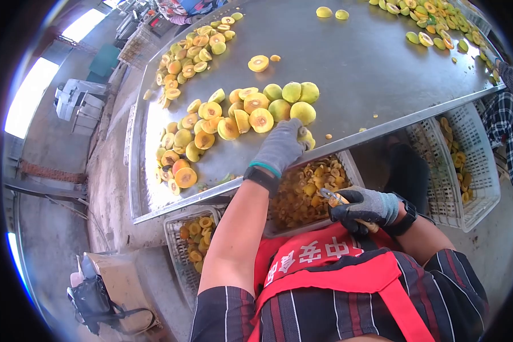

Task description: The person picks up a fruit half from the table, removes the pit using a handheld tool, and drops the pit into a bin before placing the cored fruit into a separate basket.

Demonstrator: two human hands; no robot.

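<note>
– Our left hand (pixel 278 146) has its gloved fingers curled round a fruit (pixel 307 139), and our right hand (pixel 371 208) is wrapped about a tool (pixel 329 196). Where does that put the fruit?

– At the near edge of the metal table (pixel 393 68), about midway between its two near corners. We'd best bring it towards us over that edge rather than back across the surface

– And the crate (pixel 354 168) just below the near edge?

– It holds a mass of cut pieces (pixel 310 185), so we'd do well to work right above it and let any slip land there

– What of the heap (pixel 228 129) just beyond our left hand, reaching towards the near left corner?

– We should lift clear of it; a nudge could set the whole fruits (pixel 291 92) rolling

– The tool?

– Its front end points roughly at our left hand, so we'd better angle it aside until the fruit sits firmly

– And is it whole?

– We cannot tell; our fingers cover too much of it
</note>
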